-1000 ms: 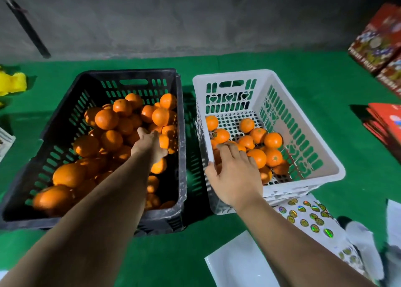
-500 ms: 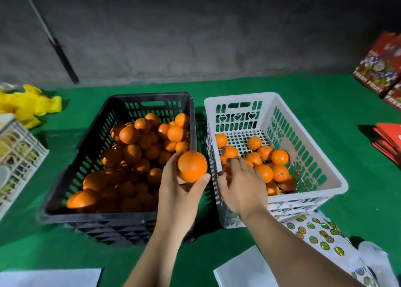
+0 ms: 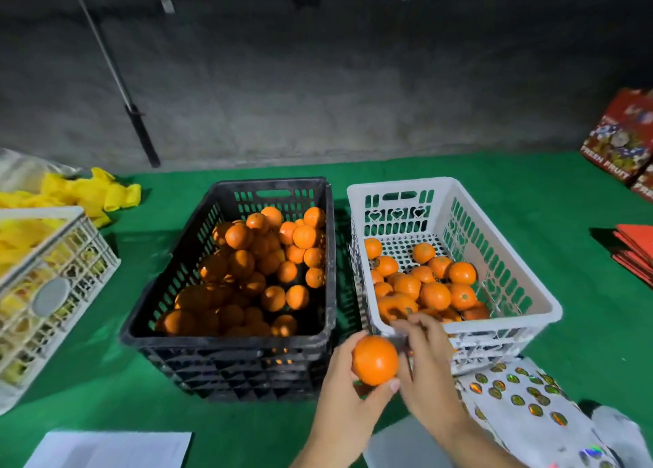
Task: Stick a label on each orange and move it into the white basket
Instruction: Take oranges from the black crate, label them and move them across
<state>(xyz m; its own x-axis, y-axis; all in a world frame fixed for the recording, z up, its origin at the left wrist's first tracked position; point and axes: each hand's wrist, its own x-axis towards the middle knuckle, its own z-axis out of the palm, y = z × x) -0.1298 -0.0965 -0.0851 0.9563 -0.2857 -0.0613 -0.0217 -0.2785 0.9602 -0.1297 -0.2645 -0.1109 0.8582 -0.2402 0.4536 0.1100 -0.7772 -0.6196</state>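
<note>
Orange fruit is sitting in the left hand (image 3: 348, 393), fingers and thumb curling around the orange (image 3: 375, 360), which is hanging just in front of the near rim of the white basket (image 3: 530, 280) and the black crate (image 3: 226, 358). The right hand (image 3: 429, 372) is sitting just beside the fruit, blurred, fingers loosely bent; whether it is pinching a label, cannot tell.

Risks, as judged from here: the grip is looking light, so any press from the other hand could be rolling the fruit out onto the green cloth (image 3: 565, 191). A sticker laid on the curved, dimpled peel could be wrinkling or lifting at an edge. An unlabelled fruit could also be slipping into the finished pile, since the two containers are standing side by side.

Containers: black crate is holding a deep heap of oranges. White basket is holding a shallower pile gathering toward its near end, far floor bare. Sticker sheet (image 3: 512, 393) is lying at lower right, round foil labels showing on it.
</note>
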